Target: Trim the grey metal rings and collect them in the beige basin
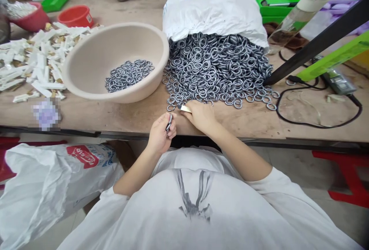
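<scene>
Between the fingers of my left hand, just in front of the table's near edge, is a grey ring, seen nearly edge-on. My right hand rests low over the tabletop, closed on a small pale stick with a dark end that points left; its exact kind is unclear. Right behind that hand spreads a large heap of grey rings, spilling from a white sack. A beige basin, tilted toward me, stands to the left with many similar rings inside.
White strip-like pieces are piled at the left, near a red bowl. To the right are a black bar, a bright green bar, a looped cable and a spray bottle. A white bag stands below the table.
</scene>
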Available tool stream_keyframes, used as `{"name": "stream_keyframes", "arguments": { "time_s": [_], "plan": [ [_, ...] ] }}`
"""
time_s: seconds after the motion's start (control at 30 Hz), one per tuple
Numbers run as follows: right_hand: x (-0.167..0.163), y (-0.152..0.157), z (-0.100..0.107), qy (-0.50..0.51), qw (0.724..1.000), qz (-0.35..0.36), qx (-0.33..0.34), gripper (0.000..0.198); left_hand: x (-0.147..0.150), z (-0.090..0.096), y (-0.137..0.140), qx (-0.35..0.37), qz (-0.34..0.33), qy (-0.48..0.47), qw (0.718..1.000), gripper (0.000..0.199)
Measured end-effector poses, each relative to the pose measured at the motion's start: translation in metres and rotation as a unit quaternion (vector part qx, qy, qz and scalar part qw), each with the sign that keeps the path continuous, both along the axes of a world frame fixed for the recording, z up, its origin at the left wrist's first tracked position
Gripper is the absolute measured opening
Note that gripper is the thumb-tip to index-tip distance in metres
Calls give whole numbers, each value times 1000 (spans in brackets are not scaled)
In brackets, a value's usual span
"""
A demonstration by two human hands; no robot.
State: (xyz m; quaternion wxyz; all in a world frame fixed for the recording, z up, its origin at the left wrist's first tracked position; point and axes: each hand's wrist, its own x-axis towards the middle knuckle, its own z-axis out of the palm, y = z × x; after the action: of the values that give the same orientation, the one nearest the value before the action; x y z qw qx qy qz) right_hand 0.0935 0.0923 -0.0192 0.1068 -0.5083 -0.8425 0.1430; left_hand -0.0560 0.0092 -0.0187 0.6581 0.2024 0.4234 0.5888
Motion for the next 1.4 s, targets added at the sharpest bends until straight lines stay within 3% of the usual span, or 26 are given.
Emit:
{"name": "stream_keyframes", "arguments": {
  "time_s": [0.07,0.13,0.17,0.3,0.37,0.47,0.57,0.63,0.73,0.83,0.93,1.0,1.13,1.4],
  "plan": [
    [-3,1,1,12,1000,-24,-7,18,-5,1,3,-3,21,8,1000,26],
    [-1,-2,3,128,990,-34,-42,16,-4,2,5,-12,33,12,999,24],
    [1,-5,4,215,973,-30,-80,17,-1,2,6,-16,31,14,999,25],
    [5,-32,9,506,826,-13,-248,35,20,-3,8,6,9,36,999,40],
    [4,-47,9,563,784,-41,-257,43,31,-7,7,38,14,65,997,45],
    [2,-60,4,600,765,-75,-221,45,38,-11,3,84,28,111,990,48],
    [0,-64,0,610,754,-72,-233,47,40,-11,-1,106,26,150,983,47],
    [0,-64,-1,605,754,-69,-246,50,40,-8,-2,112,27,163,980,44],
    [3,-58,1,584,777,-60,-226,51,42,-1,-3,101,22,136,985,46],
    [13,-54,4,537,833,-52,-120,47,43,6,-3,67,-3,76,995,48],
    [22,-58,8,434,901,16,-15,44,44,12,-3,38,-1,40,998,47],
    [24,-63,10,376,924,57,23,44,44,13,-3,27,20,29,999,47],
    [22,-67,11,334,939,71,48,46,45,12,-6,22,17,9,1000,46],
    [20,-69,9,336,939,68,36,47,45,10,-9,19,-9,-6,1000,49]
  ]
}}
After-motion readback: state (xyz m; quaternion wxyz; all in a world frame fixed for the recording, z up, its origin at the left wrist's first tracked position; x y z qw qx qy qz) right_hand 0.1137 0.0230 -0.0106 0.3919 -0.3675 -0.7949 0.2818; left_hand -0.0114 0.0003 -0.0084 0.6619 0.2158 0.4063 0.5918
